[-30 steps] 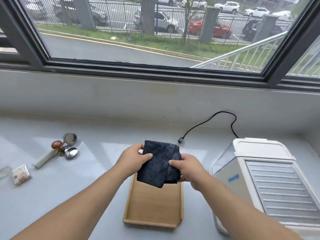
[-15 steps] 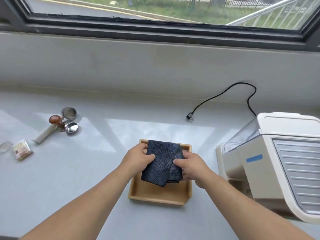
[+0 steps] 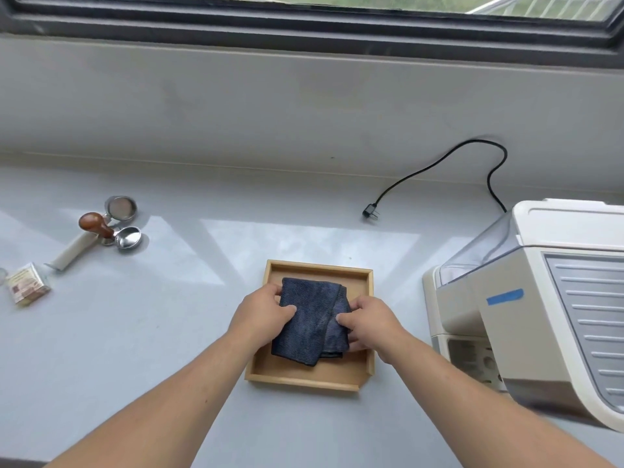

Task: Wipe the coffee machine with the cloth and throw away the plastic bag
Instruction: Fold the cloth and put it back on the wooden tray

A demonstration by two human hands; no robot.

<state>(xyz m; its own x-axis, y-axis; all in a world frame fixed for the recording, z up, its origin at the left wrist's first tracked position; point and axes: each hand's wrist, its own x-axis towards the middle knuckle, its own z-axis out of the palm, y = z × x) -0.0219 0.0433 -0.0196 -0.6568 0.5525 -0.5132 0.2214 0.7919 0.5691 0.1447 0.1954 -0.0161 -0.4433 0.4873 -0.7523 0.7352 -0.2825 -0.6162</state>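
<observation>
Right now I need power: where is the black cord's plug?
Head view: the black plug lies on the grey counter, beyond the wooden tray, left of the white coffee machine.

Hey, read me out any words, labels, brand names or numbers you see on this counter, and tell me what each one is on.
No text here can be read.
Small packet at far left: printed label, too blurred to read.
Blue tape on the coffee machine: no writing shows.
Machine's lower front panel: marks too small to read.
Dark cloth: no tag shows.
</observation>
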